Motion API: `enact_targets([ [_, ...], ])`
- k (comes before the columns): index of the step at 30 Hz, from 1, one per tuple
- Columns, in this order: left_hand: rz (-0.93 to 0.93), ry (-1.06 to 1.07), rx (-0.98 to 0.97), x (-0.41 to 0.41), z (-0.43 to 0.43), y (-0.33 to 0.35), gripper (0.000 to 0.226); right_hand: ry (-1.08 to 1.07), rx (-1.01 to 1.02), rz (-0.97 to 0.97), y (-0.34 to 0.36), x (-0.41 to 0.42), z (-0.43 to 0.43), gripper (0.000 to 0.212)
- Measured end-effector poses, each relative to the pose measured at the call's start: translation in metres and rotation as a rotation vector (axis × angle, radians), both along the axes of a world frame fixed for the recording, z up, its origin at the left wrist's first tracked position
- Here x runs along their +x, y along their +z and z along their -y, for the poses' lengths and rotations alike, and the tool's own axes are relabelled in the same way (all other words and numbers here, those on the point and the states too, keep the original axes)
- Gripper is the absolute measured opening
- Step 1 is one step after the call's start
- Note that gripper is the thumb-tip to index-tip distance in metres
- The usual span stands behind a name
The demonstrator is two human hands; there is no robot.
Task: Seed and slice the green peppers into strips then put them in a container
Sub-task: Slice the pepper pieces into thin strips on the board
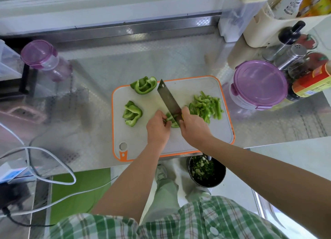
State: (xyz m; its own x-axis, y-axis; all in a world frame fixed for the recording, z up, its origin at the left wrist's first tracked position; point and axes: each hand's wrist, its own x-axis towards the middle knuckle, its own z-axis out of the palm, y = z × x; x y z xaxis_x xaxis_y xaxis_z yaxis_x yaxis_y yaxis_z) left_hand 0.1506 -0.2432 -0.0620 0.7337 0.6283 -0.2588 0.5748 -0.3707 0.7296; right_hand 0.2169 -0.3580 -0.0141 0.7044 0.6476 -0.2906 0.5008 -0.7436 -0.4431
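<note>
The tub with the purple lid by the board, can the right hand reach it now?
Probably yes, but not right away: the right hand grips the knife. The tub sits just past the right edge of the cutting board, with only the low pepper strips between.

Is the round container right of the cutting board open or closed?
Closed: the translucent purple lid sits flat over the round clear plastic container, covering its whole top.

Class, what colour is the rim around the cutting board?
Orange, edging the white cutting board; it shows best in the head view.
</note>
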Motion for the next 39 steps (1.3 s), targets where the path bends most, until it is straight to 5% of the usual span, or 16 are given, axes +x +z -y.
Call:
enact_targets([
  [15,-0.04,-0.053,0.038,0.003,-0.002,0.002,0.012,-0.011,-0.162,0.025,-0.005,-0.005,-0.012,0.015],
  [26,-0.015,0.005,-0.028,-0.002,-0.001,-0.002,0.022,-0.073,-0.003,-0.022,0.001,0.003,-0.009,0.011],
  [39,-0.012,-0.071,0.02,0.002,-0.004,-0.002,0.008,-0.002,-0.094,-0.034,-0.001,0.0,-0.009,0.016],
])
